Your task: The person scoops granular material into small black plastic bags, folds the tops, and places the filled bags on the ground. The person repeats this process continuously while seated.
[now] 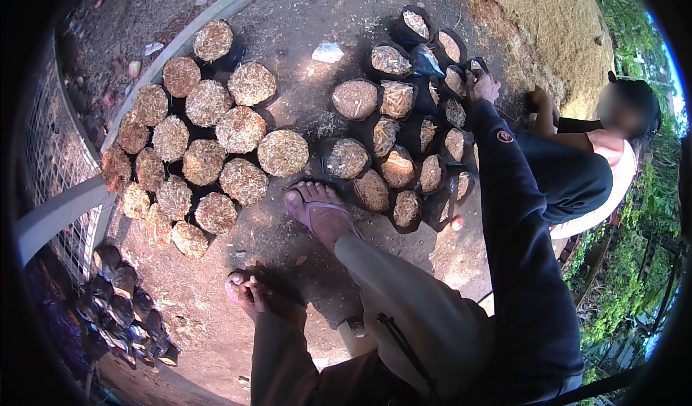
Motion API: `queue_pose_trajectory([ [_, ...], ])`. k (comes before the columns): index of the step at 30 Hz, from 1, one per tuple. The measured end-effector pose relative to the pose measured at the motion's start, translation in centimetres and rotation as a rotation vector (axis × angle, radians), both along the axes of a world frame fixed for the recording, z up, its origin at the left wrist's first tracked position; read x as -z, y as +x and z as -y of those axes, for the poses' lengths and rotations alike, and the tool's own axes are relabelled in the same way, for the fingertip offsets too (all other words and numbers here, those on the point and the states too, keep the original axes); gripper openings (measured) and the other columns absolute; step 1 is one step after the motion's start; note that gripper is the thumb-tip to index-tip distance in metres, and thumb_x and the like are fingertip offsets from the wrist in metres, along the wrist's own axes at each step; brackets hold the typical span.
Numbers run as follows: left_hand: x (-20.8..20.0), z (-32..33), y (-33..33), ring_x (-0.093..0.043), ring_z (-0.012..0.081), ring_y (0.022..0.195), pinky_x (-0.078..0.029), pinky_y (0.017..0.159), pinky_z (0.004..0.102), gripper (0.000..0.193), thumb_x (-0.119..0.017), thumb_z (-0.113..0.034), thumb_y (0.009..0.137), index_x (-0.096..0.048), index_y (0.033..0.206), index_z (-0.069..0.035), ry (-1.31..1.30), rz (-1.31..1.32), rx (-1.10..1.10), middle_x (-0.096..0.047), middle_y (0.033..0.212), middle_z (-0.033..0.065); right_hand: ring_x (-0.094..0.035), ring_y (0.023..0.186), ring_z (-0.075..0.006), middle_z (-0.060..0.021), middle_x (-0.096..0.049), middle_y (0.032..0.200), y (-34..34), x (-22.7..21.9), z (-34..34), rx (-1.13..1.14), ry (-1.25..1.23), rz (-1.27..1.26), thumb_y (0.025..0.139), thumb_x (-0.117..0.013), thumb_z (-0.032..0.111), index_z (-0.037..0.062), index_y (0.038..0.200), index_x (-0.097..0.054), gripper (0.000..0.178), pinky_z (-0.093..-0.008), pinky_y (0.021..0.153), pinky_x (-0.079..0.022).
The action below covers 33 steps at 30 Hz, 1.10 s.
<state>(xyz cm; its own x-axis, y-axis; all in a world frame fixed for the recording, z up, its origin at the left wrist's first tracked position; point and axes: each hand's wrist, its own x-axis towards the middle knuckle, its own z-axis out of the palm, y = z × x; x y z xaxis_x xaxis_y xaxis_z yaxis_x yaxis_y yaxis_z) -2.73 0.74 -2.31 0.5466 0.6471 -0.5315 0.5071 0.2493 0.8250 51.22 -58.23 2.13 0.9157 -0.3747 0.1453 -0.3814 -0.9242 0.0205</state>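
Observation:
My right hand [484, 87], at the end of a dark sleeve, reaches to the far right edge of a loose cluster of black plastic bags. Its fingers are closed on the rim of a small black bag [475, 65]. Beside it stand several open bags packed with chopped straw or shavings, such as a bag with pale fill [391, 60] and a bag with finer brown fill [355, 99]. A crumpled bluish-black bag [428, 60] lies among them. My left hand does not show.
A tighter group of straw-filled bags [240, 129] stands at the left, near a metal frame with mesh [65, 128]. Dark bags [126, 298] are stacked at lower left. My sandalled foot [317, 208] is between both groups. Another person [577, 168] crouches at right by a tan heap [548, 16].

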Motion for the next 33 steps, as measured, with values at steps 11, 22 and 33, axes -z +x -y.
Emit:
queue_pose_trajectory([
  [11, 0.0, 0.2, 0.9, -0.055, 0.0093, 0.057, -0.046, 0.055, 0.0239, 0.024, -0.069, -0.027, 0.102, -0.06, 0.085, -0.012, -0.012, -0.05, 0.002, -0.059, 0.065, -0.0005, -0.055, 0.122, -0.0472, -0.0188, -0.071, 0.118, 1.1, 1.2, -0.5, -0.081, 0.03, 0.0, 0.093, -0.065, 0.053, 0.0069, 0.105, -0.077, 0.049, -0.0564, 0.105, -0.045],
  [22, -2.8, 0.7, 2.5, -0.063, 0.0129, 0.056, -0.052, 0.05, 0.0257, 0.022, -0.068, -0.022, 0.102, -0.061, 0.091, -0.005, -0.011, -0.099, 0.048, -0.062, 0.068, 0.0021, -0.054, 0.126, -0.0416, -0.0167, -0.065, 0.132, 3.0, 1.8, 3.8, -0.072, -0.206, -0.017, 0.095, -0.055, 0.065, 0.0232, 0.127, -0.072, 0.055, -0.0524, 0.11, -0.04],
  [33, -4.1, -0.4, 2.8, -0.023, 0.0449, 0.144, -0.013, 0.116, 0.0544, 0.039, -0.063, -0.049, 0.099, -0.067, 0.1, -0.011, 0.154, -0.389, 0.298, -0.029, 0.15, 0.0379, -0.072, 0.098, -0.0254, -0.0144, -0.076, 0.112, 1.0, -3.9, -5.0, -0.313, 0.669, 0.418, 0.103, -0.063, 0.035, -0.0029, 0.117, -0.073, 0.041, -0.0387, 0.087, -0.057],
])
